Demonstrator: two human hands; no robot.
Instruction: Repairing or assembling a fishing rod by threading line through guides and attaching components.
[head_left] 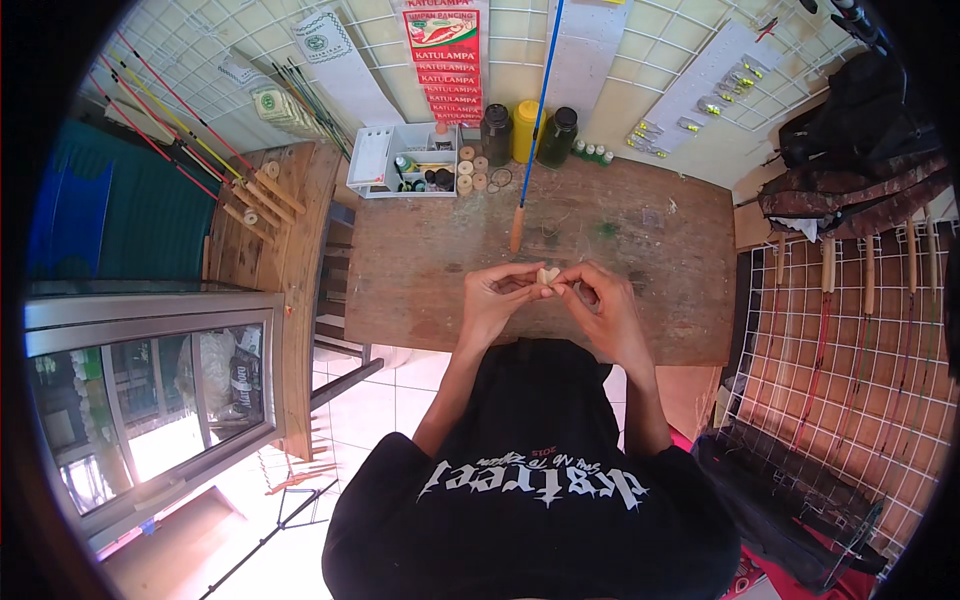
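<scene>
Near the table's front edge, my left hand (497, 297) and my right hand (603, 303) meet, with fingers and thumbs pinched on one small pale piece (548, 275). The piece is cream-coloured with a notched top. Fingers cover its lower part, so its kind does not show. Just beyond my hands is the wooden handle (517, 230) of a fishing rod, whose thin blue blank (537, 120) runs up toward the back wall. Below the hands, my forearms come in over the near table edge.
On the table (420, 290), a white compartment box (408, 186) holds small bottles. Beside it stand several round wooden pieces (466, 168), two dark jars and a yellow bottle (525, 130). Rods (868, 270) hang on a wire grid at right. A glass-fronted cabinet (150, 400) stands left.
</scene>
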